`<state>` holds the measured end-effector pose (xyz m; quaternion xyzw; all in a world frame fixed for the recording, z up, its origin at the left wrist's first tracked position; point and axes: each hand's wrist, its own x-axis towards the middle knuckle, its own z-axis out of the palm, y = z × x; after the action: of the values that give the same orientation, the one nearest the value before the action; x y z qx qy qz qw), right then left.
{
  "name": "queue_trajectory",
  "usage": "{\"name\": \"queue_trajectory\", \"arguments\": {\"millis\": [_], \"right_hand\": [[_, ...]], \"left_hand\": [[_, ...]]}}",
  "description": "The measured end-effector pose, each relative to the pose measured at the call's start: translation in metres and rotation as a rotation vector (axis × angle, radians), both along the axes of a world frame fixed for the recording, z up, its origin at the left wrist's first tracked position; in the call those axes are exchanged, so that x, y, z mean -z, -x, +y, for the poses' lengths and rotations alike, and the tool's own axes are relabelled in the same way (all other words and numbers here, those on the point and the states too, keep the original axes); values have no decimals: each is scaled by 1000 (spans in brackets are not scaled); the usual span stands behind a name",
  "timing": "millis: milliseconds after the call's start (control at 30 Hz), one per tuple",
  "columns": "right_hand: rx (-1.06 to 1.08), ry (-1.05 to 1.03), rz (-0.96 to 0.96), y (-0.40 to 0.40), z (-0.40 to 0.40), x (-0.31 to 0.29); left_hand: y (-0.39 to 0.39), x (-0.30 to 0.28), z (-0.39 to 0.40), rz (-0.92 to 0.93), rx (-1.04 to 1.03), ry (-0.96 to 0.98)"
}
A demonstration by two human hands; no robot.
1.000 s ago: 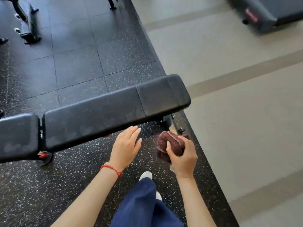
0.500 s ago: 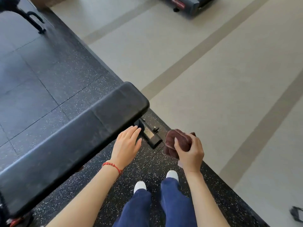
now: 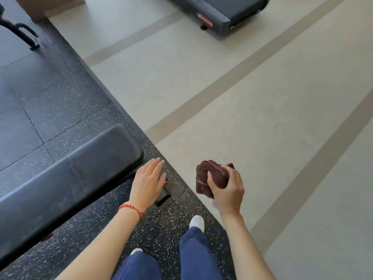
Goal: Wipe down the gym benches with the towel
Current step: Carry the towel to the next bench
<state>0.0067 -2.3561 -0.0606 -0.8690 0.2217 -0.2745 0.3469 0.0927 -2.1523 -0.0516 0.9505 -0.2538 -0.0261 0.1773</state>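
Your right hand (image 3: pixel 226 190) is clamped on the bunched towel (image 3: pixel 212 176), off the bench (image 3: pixel 70 178) and to the right of its rounded end. Pad's long axis runs lower-left to upper-right. Your left hand (image 3: pixel 148 181), fingers loosely spread and empty, hovers just beside that end, so it is nearer; the towel must travel left.

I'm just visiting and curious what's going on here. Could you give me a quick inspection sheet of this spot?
Surface: black speckled rubber floor meeting beige floor.
Job's things: black padded bench; maroon towel, bunched.
Clutter: nothing seen.
Hands: right hand grips the towel off the bench; left hand open, flat, beside the bench end.
Cables: nothing seen.
Surroundings: treadmill end; equipment foot; red bracelet.
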Motion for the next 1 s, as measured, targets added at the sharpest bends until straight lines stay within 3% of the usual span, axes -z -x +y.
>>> {"name": "queue_trajectory", "arguments": {"millis": [467, 767, 1000], "right_hand": [[-59, 65, -6, -101, -94, 7], [-134, 101, 11, -251, -125, 23], [-244, 117, 29, -381, -134, 16]], "left_hand": [[-87, 1, -97, 83, -14, -19], [-226, 23, -129, 126, -76, -10], [-343, 9, -135, 80, -130, -22]]}}
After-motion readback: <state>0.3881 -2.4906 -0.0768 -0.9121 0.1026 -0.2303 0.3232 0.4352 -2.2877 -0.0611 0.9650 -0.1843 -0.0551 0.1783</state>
